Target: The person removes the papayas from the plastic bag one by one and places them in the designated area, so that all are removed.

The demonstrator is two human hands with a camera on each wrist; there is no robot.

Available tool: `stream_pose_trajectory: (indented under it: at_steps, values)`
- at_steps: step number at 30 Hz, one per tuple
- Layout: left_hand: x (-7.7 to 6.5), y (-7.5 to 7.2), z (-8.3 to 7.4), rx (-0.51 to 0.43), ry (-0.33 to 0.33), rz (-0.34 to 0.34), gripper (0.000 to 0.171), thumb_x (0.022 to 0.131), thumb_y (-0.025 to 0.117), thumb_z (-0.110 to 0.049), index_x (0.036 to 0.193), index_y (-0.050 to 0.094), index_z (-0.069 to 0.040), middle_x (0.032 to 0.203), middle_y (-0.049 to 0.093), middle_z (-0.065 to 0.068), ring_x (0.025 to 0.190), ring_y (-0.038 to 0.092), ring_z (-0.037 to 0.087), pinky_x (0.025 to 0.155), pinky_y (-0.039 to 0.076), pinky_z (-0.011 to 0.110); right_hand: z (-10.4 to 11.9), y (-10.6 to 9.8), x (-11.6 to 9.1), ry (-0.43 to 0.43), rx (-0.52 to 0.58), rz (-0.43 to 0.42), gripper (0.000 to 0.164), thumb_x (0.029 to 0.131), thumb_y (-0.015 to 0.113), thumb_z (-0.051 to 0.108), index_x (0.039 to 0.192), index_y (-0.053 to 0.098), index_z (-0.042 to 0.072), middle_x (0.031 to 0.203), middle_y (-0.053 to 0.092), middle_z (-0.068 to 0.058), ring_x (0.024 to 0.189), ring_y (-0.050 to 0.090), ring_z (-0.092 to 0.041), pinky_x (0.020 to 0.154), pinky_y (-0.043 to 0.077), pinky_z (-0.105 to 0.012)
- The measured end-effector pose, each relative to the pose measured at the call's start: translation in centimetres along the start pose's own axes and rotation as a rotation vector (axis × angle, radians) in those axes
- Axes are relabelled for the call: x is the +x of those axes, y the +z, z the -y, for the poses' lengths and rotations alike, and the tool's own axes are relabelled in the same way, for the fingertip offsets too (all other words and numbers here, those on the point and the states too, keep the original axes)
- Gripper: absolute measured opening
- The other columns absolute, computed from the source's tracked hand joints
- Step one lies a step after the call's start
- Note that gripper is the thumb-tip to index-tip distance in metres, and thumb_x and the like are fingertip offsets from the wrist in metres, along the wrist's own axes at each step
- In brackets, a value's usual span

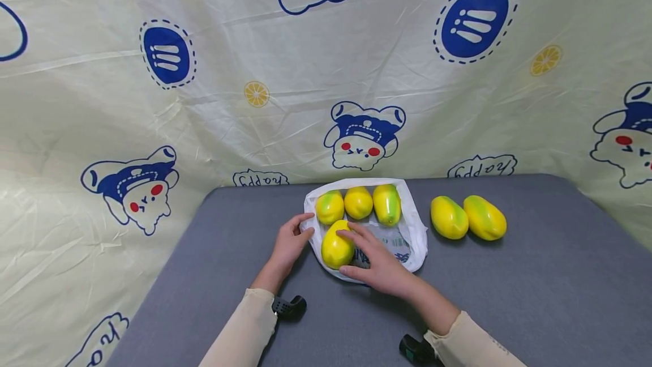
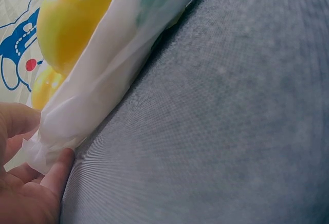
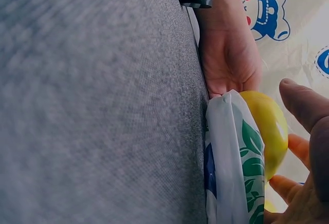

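Note:
A white plastic bag with its rim rolled open lies on the grey table. Inside it, a yellow mango-like fruit sits at the front left, and three more yellow-green fruits stand in a row behind. My left hand pinches the bag's left rim between thumb and fingers, as the left wrist view shows of the bag. Over the front of the bag, my right hand touches the front fruit with its fingertips. Its thumb stands away from that fruit in the right wrist view.
Two yellow-green mango-like fruits lie side by side on the table, right of the bag. Behind the table hangs a pale printed cloth. Each wrist wears a dark camera strap.

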State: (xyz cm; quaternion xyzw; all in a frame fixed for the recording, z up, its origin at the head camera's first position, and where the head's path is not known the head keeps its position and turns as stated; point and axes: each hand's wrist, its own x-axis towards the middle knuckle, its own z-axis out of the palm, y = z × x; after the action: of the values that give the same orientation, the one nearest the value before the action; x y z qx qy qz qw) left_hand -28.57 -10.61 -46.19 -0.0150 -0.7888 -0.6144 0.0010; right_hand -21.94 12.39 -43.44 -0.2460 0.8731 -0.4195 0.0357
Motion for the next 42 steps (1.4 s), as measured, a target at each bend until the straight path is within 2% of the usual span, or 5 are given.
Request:
stream_pose_trajectory:
  at_steps: [4,9,28,34,42]
  values:
    - [-0.1,0.0,-0.1,0.005,-0.003,-0.001,0.036,0.098,0.06,-0.012,0.134,0.063,-0.014,0.132,0.058,0.01,0.109,0.049,0.022,0.084,0.043,0.03,-0.1,0.0,0.0,0.017,0.013,-0.003,0.065,0.09,0.072,0.038,0.148,0.043,0.028,0.165,0.025,-0.007,0.15,0.028,-0.034,0.116,0.03,-0.064]
    - [-0.1,0.1,-0.2,0.002,-0.004,-0.005,0.036,0.098,0.06,-0.012,0.134,0.063,-0.015,0.144,0.056,0.01,0.12,0.05,0.022,0.105,0.046,0.039,-0.2,0.1,0.0,0.038,0.03,-0.018,0.063,0.09,0.072,0.04,0.145,0.043,0.029,0.165,0.024,-0.007,0.15,0.029,-0.034,0.117,0.03,-0.063]
    - [-0.1,0.0,0.0,-0.023,0.03,0.009,0.036,0.098,0.06,-0.011,0.134,0.062,-0.012,0.145,0.055,0.012,0.131,0.049,0.027,0.114,0.04,0.048,0.7,1.0,1.9,0.079,0.02,-0.035,0.06,0.084,0.079,0.035,0.134,0.047,0.024,0.162,0.028,-0.011,0.145,0.034,-0.034,0.117,0.033,-0.06]
    - [-0.1,0.0,0.0,-0.02,0.023,0.009,0.036,0.098,0.06,-0.011,0.134,0.062,-0.013,0.145,0.055,0.012,0.129,0.051,0.026,0.113,0.042,0.048,1.3,1.6,2.5,0.102,0.009,-0.091,0.056,0.082,0.08,0.034,0.127,0.049,0.023,0.15,0.04,-0.007,0.13,0.045,-0.027,0.111,0.042,-0.054]
    - [-0.1,0.1,0.0,-0.013,0.017,0.002,0.035,0.098,0.06,-0.012,0.133,0.063,-0.014,0.144,0.056,0.011,0.124,0.052,0.024,0.111,0.044,0.046,1.8,2.1,3.1,0.159,-0.044,-0.152,0.049,0.081,0.081,0.032,0.117,0.05,0.022,0.127,0.05,-0.007,0.108,0.051,-0.024,0.089,0.049,-0.042]
